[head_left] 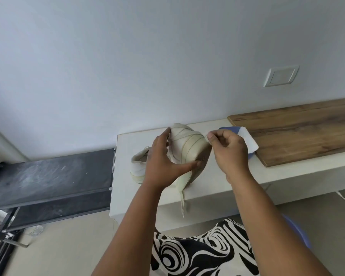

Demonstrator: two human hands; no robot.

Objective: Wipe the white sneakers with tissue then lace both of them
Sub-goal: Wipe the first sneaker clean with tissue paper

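- Wall (127, 56): pale grey, with a white switch plate (280, 76) at the right.
- Bench (217, 194): off-white top and front, carrying both sneakers; a wood-grain board (299, 132) lies on its right part.
- Dark metal frame (52, 180): beside the bench at the left, with a dusty grey sloping panel.
- Black-and-white swirl-patterned garment (199, 253): on the person's lap, below the bench edge.
- Held sneaker (189, 148): white, raised off the bench top and tipped so its sole faces the camera; a pale lace (182, 200) hangs from it over the bench front.
- Second sneaker (137, 166): white, standing on the bench just left of the held one, partly hidden by the left hand.
- Tissue pack (245, 140): white and blue, on the bench against the board's near-left corner, behind the right hand; what it contains cannot be told.
- Left hand (163, 162): fingers curled round the held sneaker's left side, thumb pressed across its lower sole.
- Right hand (227, 150): fingers curled, thumb and forefinger pinching a small white piece (208, 135), tissue or lace end cannot be told, at the sneaker's upper right edge.
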